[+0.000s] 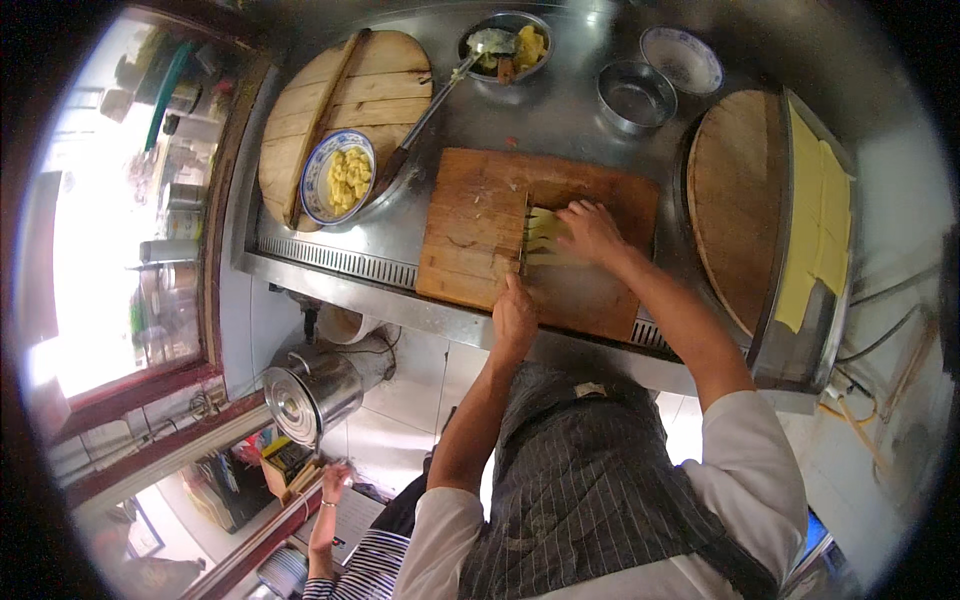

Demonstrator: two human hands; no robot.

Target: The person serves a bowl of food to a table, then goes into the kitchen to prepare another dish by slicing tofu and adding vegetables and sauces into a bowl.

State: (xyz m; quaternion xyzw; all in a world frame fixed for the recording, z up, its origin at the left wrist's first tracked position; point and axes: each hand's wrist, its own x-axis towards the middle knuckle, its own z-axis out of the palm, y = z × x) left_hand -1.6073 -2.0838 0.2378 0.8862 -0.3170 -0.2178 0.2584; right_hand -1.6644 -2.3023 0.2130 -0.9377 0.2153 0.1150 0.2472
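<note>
A wooden cutting board lies on the steel counter in front of me. My left hand is closed around the handle of a knife at the board's near side. The knife's blade stands nearly edge-on, pointing away from me, along the left ends of several pale yellow-green strips. I cannot tell what food the strips are. From the right, my right hand holds them down on the board with bent fingers, and it hides part of them.
At left, a blue-and-white bowl of yellow chunks and a wooden stick are by a round board. Behind are a food bowl with a ladle, a steel bowl and a patterned bowl. Another person's hand shows below left.
</note>
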